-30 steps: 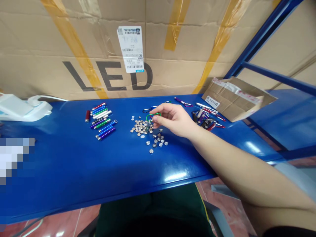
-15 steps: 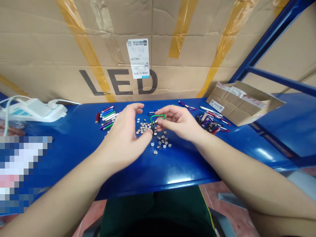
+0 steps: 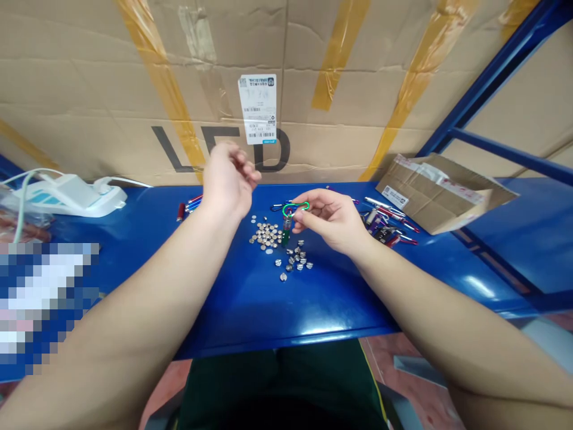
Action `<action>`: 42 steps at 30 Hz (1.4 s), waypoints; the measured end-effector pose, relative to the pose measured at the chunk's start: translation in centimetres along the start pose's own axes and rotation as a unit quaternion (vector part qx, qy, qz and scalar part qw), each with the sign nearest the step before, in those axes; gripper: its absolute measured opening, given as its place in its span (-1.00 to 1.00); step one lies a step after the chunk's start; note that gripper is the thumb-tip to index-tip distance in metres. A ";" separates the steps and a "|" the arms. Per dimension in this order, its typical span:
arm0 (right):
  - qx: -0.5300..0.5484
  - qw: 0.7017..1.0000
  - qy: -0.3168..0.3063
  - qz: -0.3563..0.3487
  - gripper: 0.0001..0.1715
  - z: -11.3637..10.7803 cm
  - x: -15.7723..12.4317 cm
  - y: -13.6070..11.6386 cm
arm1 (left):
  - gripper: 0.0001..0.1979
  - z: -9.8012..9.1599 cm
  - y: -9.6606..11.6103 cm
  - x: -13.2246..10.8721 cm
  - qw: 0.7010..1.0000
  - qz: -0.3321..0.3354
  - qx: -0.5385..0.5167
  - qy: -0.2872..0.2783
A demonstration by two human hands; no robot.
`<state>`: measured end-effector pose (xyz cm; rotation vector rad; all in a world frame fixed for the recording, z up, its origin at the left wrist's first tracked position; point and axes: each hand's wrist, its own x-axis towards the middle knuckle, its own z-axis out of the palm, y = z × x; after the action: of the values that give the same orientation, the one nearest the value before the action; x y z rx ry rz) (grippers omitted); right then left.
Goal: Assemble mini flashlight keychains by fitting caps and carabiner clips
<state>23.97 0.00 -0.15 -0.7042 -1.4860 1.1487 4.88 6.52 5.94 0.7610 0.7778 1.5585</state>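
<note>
My right hand (image 3: pixel 331 220) is closed on a small green keychain flashlight (image 3: pixel 287 229) with a green carabiner clip (image 3: pixel 295 208), held just above a pile of several silver button cells (image 3: pixel 267 233). More small silver parts (image 3: pixel 293 259) lie just in front of it. My left hand (image 3: pixel 229 179) is raised above the blue table (image 3: pixel 134 280), fingers curled together; whether anything is in them I cannot make out. Behind my left hand lies a row of several coloured pen lights (image 3: pixel 190 205).
A heap of keychain lights (image 3: pixel 387 227) lies right of my right hand, beside an open flat cardboard box (image 3: pixel 441 191). A white device with a cable (image 3: pixel 67 197) sits at the left. A large taped carton marked LED (image 3: pixel 286 89) walls off the back.
My left hand came into view, reached to the button cells, then rose up and back with fingers curled. My right hand stayed on the green flashlight and tilted it more upright.
</note>
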 end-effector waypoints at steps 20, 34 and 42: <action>-0.086 0.994 0.026 -0.056 -0.79 1.1 -0.8 -0.6 | -0.61 -5.3 -2.9 -8.2 0.930 -0.039 0.225 -0.288; -0.029 0.999 -0.004 -0.018 -0.58 3.3 -1.0 -0.4 | -0.55 -6.0 -3.3 -8.3 0.917 -0.107 0.223 -0.313; -0.098 0.988 0.120 0.009 -0.73 -1.7 0.4 -0.9 | -0.74 -6.9 -1.2 -5.8 0.940 -0.036 0.269 -0.209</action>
<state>25.62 0.52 0.78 -0.9586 -1.3987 0.9031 0.53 0.48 0.78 1.3945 0.9035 1.0596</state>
